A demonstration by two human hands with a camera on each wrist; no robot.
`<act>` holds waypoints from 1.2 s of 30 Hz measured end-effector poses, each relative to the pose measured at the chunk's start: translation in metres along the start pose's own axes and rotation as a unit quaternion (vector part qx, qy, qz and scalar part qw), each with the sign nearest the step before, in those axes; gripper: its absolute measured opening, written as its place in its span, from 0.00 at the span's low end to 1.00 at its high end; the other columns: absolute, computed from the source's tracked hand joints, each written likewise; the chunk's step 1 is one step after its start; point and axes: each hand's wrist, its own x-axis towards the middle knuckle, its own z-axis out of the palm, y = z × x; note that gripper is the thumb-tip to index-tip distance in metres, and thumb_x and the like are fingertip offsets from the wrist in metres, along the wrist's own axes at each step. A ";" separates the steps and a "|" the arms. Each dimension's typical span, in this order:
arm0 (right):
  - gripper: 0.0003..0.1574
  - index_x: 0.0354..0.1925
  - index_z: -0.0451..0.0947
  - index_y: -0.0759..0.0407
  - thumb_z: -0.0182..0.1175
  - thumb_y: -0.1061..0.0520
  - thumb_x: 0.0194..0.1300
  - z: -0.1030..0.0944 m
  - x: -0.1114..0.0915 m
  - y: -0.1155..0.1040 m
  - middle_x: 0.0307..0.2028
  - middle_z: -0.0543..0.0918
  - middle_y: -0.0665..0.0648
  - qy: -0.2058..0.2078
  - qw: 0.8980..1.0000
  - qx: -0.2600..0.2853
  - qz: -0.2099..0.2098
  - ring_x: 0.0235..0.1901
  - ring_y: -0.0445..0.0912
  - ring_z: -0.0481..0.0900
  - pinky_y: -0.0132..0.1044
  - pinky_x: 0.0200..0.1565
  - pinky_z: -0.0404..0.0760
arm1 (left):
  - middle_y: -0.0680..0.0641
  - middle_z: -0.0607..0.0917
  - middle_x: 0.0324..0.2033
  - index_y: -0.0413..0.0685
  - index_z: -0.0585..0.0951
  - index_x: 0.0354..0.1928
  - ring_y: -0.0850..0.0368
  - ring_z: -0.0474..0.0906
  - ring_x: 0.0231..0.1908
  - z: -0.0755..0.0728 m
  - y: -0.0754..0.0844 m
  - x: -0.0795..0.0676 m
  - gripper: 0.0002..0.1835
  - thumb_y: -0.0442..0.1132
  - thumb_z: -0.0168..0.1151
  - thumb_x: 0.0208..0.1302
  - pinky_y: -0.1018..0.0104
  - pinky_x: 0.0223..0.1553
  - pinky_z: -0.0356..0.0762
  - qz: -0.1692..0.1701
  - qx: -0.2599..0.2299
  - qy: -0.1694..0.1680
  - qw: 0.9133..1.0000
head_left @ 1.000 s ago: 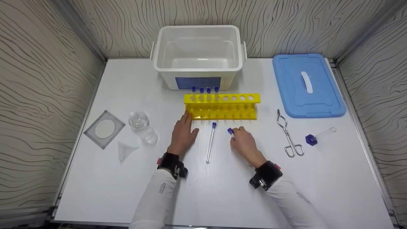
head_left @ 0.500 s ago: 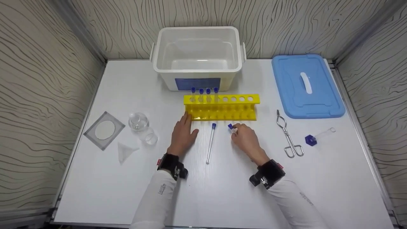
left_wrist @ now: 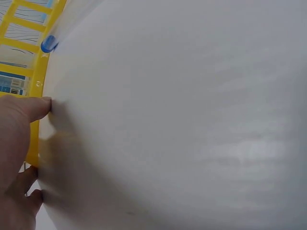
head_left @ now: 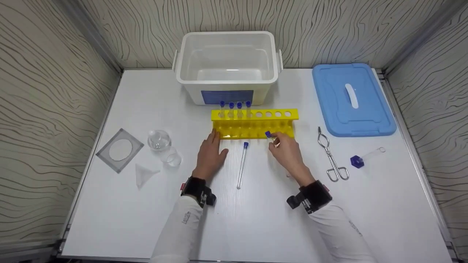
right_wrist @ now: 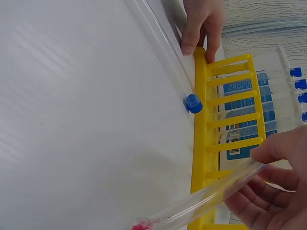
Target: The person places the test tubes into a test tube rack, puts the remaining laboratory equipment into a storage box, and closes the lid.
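My left hand point(head_left: 210, 157) rests at the left end of the yellow test tube rack point(head_left: 234, 133), fingers extended and touching it. With thumb and fingers, my right hand point(head_left: 289, 151) pinches a clear test tube point(right_wrist: 204, 199) with a blue cap. It is tilted in front of the rack's right half; a pinkish-red patch shows at its lower end in the right wrist view. Another capped test tube point(head_left: 242, 166) lies on the table between both hands. Several blue-capped tubes point(head_left: 231, 106) stand in the rack's left holes; the holes to the right hold none.
Behind the rack stands a white bin point(head_left: 228, 78), its blue lid point(head_left: 356, 113) lying at right. Metal tongs point(head_left: 330, 155) and a purple-based glass cylinder point(head_left: 371, 156) lie right. At left are a funnel point(head_left: 144, 175), a small beaker point(head_left: 171, 159), a round glass vessel point(head_left: 158, 140) and a grey-edged square point(head_left: 108, 159).
My right hand has lifted the capped test tube off the table and moved it forward towards the rack. My left hand has stayed at the rack's end.
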 end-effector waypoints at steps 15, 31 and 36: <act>0.24 0.63 0.73 0.59 0.58 0.55 0.71 -0.019 0.006 -0.021 0.48 0.83 0.59 0.034 0.995 0.088 -0.017 0.45 0.52 0.81 0.43 0.50 0.85 | 0.44 0.54 0.79 0.44 0.55 0.77 0.45 0.55 0.76 0.001 0.000 0.001 0.40 0.51 0.57 0.70 0.50 0.78 0.54 -0.002 -0.002 0.001 1.000; 0.24 0.62 0.72 0.61 0.59 0.55 0.71 -0.043 0.013 -0.050 0.50 0.82 0.62 0.115 0.972 0.184 -0.092 0.49 0.54 0.82 0.46 0.55 0.84 | 0.43 0.55 0.78 0.43 0.56 0.77 0.43 0.59 0.74 0.003 -0.002 0.000 0.40 0.50 0.57 0.69 0.49 0.77 0.56 0.010 -0.007 0.012 1.000; 0.24 0.62 0.72 0.62 0.58 0.56 0.71 -0.051 0.018 -0.058 0.49 0.82 0.62 0.137 0.961 0.204 -0.123 0.49 0.53 0.82 0.47 0.55 0.84 | 0.44 0.54 0.78 0.44 0.55 0.77 0.43 0.59 0.75 0.003 -0.002 0.000 0.40 0.50 0.57 0.70 0.49 0.77 0.56 0.008 -0.007 0.008 1.000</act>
